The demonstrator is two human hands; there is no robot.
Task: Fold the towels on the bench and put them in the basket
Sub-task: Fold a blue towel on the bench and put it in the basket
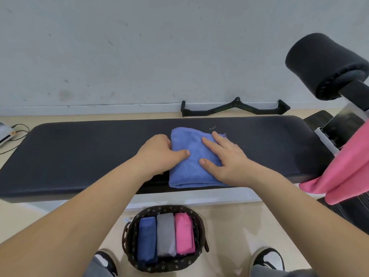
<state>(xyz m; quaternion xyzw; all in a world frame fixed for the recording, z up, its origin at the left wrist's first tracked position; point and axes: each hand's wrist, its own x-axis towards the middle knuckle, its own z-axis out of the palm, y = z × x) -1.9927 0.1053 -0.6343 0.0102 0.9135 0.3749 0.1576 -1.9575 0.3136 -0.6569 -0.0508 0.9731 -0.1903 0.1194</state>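
Observation:
A folded light-blue towel point(187, 170) lies on the black padded bench point(79, 156), near its front edge. My left hand point(159, 152) grips the towel's left edge, thumb on top and fingers tucked under. Flat on the towel's right half rests my right hand point(225, 156), fingers spread. A dark woven basket point(163, 264) stands on the floor below, between my feet. It holds three folded towels side by side: dark blue point(146, 238), grey point(165, 234) and pink point(184, 232). A pink towel point(343, 170) hangs at the bench's right end.
A black foam roller pad point(323, 64) on a white frame rises at the right. A black cable-machine handle bar point(235, 108) lies on the floor by the wall behind the bench. A white device with a cord point(6, 132) sits at far left.

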